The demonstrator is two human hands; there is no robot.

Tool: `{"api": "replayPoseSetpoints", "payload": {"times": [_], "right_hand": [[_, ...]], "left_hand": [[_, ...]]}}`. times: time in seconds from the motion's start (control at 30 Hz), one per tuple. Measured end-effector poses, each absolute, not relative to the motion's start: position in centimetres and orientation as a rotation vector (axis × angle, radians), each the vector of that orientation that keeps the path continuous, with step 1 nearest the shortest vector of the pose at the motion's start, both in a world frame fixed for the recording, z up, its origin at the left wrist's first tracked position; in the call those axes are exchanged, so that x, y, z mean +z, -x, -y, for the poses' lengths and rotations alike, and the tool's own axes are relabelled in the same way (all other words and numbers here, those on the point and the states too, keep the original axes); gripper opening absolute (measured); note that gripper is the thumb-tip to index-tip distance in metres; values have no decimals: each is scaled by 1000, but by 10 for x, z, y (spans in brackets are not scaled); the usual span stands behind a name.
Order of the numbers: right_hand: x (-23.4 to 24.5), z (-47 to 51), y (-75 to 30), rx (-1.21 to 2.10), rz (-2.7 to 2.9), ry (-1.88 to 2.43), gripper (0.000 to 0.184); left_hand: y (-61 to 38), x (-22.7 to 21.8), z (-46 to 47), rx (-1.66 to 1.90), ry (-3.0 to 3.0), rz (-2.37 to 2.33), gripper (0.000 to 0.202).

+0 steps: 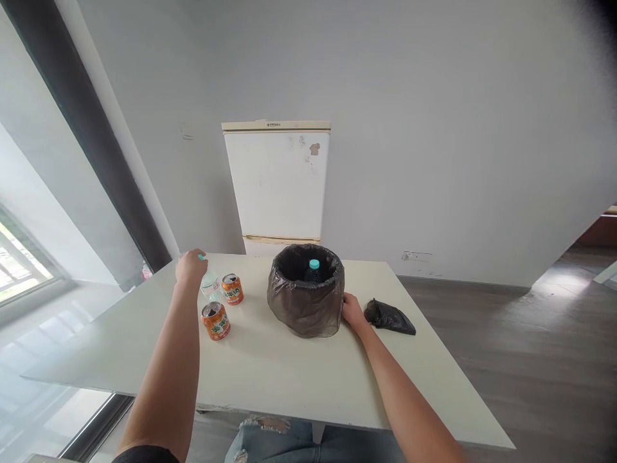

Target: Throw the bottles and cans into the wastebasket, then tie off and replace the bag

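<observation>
At the left, my left hand (pixel 191 265) is closed at the top of a clear plastic bottle (pixel 211 287), and a bit of its turquoise cap shows by the fingers. Two orange drink cans stand near it: one can (pixel 232 290) to the bottle's right, the other can (pixel 216 321) closer to me. A trash bin lined with a dark bag (pixel 304 308) stands mid-table. Inside it is a bottle with a turquoise cap (pixel 314 264). My right hand (pixel 353 310) grips the bin's right side, its fingertips partly hidden by the bag.
A crumpled black plastic bag (pixel 390 317) lies right of my right hand. All this stands on a pale table (pixel 289 379). Behind the table is a white refrigerator (pixel 279 186) against a grey wall. A window is at the far left, and my legs are below the near edge.
</observation>
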State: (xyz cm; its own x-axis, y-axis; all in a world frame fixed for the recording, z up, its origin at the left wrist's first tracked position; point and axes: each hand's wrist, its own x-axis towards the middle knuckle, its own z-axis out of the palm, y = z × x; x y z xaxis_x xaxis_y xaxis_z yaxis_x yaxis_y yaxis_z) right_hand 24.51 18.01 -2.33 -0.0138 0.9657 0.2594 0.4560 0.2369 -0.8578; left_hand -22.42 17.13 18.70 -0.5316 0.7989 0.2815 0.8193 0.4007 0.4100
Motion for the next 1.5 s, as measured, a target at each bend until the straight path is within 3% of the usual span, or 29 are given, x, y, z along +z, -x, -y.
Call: {"api": "replayPoseSetpoints", "payload": {"times": [0.27, 0.33, 0.57, 0.83, 1.13, 1.33, 1.5], "right_hand": [[-31, -182, -247, 733, 1611, 1352, 36], [-32, -182, -247, 736, 1617, 1346, 37], [-34, -184, -247, 718, 1631, 1342, 35], [-38, -188, -249, 704, 1634, 1354, 36], [-31, -186, -248, 699, 1636, 1317, 31], [-25, -182, -249, 716, 1652, 1280, 28], [-25, -182, -251, 722, 1659, 1268, 24]], "left_hand": [[176, 281, -112, -1347, 1276, 2137, 42], [154, 300, -93, -1472, 1425, 1950, 34], [66, 300, -68, -1518, 2197, 1738, 26], [-6, 274, -88, -1076, 2710, 1722, 26], [-30, 232, -143, -374, 2888, 1691, 31], [-38, 215, -155, -212, 2926, 1587, 38], [-35, 227, -151, -179, 2902, 1600, 44]]}}
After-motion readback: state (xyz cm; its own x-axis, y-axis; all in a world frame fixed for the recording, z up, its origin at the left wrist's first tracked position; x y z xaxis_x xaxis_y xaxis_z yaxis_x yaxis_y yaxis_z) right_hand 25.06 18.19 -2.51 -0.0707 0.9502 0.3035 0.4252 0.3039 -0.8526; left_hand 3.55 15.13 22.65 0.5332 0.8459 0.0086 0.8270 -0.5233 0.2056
